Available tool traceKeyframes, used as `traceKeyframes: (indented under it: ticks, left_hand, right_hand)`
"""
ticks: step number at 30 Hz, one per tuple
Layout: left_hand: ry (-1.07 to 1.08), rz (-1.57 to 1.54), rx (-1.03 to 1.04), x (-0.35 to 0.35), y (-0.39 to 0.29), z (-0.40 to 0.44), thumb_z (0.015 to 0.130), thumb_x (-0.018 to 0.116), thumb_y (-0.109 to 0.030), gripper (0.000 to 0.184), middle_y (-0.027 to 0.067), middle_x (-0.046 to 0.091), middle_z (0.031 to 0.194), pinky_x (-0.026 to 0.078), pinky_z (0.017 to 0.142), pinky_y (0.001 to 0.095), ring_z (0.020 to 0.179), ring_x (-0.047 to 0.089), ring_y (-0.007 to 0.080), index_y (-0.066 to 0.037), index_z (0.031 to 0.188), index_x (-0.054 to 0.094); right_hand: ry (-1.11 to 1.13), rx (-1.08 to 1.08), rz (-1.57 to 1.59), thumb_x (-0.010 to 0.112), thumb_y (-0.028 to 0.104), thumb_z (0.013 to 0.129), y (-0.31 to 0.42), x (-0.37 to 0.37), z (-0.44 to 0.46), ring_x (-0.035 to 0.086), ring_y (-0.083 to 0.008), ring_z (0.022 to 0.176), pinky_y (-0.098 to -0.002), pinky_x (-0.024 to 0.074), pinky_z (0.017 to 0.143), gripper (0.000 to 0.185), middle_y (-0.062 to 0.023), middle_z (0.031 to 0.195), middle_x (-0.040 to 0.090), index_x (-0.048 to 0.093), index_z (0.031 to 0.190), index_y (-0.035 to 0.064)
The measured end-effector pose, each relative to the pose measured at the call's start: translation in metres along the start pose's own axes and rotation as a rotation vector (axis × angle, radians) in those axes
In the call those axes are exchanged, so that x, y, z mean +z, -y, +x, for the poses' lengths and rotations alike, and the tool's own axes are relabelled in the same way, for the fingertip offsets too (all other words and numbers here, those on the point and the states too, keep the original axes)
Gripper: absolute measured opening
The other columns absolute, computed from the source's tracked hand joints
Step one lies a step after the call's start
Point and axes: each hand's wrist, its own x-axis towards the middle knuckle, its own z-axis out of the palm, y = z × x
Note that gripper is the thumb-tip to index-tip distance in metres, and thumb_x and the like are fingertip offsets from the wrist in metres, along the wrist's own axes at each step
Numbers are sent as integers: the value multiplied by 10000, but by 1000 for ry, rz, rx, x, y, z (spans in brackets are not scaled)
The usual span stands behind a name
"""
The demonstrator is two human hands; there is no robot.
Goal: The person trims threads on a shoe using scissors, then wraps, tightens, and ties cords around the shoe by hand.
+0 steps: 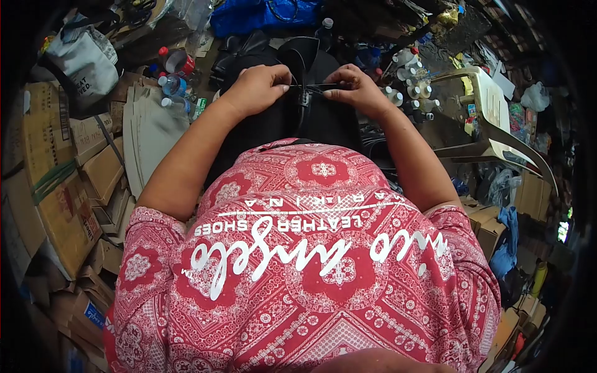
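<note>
Over my lap, both hands are raised close together at the top centre. My left hand (pixel 260 89) pinches a thin black cord (pixel 319 85) between thumb and fingertips. My right hand (pixel 359 90) is closed on the cord a short way to the right, where it looks doubled into strands. Between the hands a dark strap with a small metallic-looking piece (pixel 304 99) stands over my black-clothed lap. Just beyond them is a curved black piece (pixel 300 55), perhaps leather. Exactly how the cord meets the strap is too small to tell.
Plastic bottles (pixel 173 86) lie at the left, and several small bottles (pixel 415 90) stand at the right. A worn white plastic chair (pixel 491 102) is on the right. Cardboard boxes (pixel 53 143) pile up at the left. A blue bag (pixel 264 17) lies ahead.
</note>
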Motion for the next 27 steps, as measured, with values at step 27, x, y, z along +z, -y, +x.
traceKeyframes:
  ticks: [27]
  left_hand:
    - [149,136,145,-4,-7,13,832,559,-122,109,183,590,811,444,710,426,813,569,364,-48,911,549]
  right_hand:
    - [-124,-142,-643,628,249,799,20,-40,17,590,-340,892,-401,471,773,220,-137,931,614,634,923,67]
